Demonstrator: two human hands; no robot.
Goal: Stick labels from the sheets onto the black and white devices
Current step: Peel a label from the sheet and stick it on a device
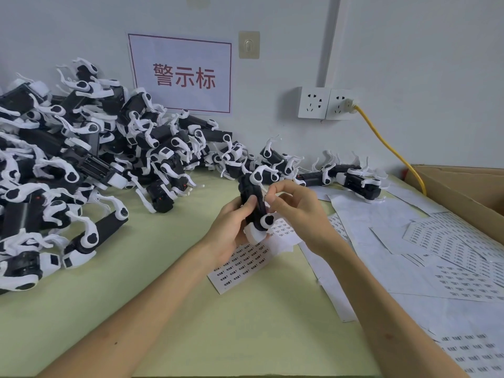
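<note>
My left hand (231,227) grips a black and white device (253,203) held upright above the table's middle, thumb along its black body. My right hand (294,208) is at the device's right side, fingertips pinched together against the black body near its top; a label between them is too small to make out. Under my hands lies a label sheet (240,266) with rows of small printed labels. A big pile of the same devices (81,159) covers the left of the table.
More label sheets and peeled backing paper (436,255) spread over the right side. A few devices (354,178) lie along the wall. A cardboard box (469,192) stands at the far right, with a yellow cable (387,143) running to a wall socket.
</note>
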